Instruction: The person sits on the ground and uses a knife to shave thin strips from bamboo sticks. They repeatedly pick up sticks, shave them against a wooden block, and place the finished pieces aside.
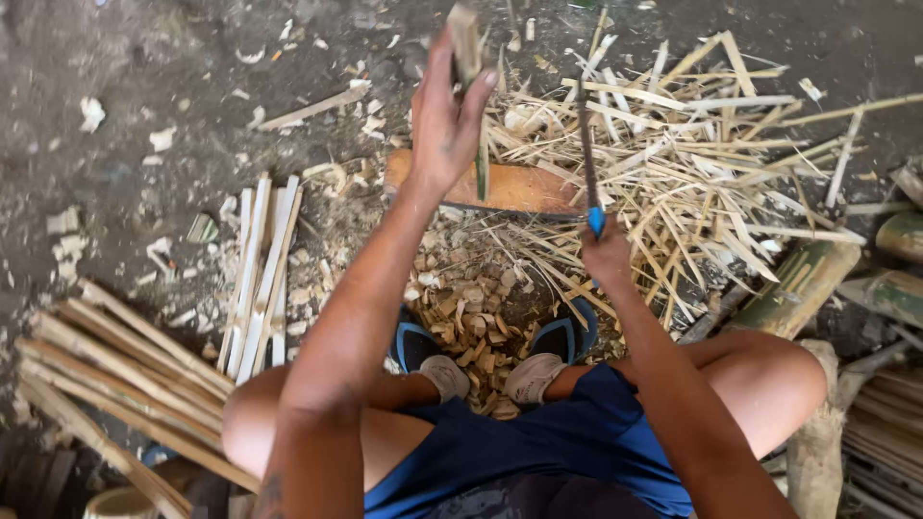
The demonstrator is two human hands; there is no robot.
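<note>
Gripping bamboo strip (465, 43) (left hand (444, 120)) over littered dirt floor (115, 86)

bamboo stick (465, 43) top beyond frame edge

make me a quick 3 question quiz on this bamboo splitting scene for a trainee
1. True or false: the left hand holds a bamboo strip upright over the wooden block.
2. What does the right hand hold?
A. a blue-handled knife
B. a hammer
C. a saw
3. Fill in: the neat row of pale split slats lies on the ground to the person's ____ side.

Key
1. True
2. A
3. Left
</note>
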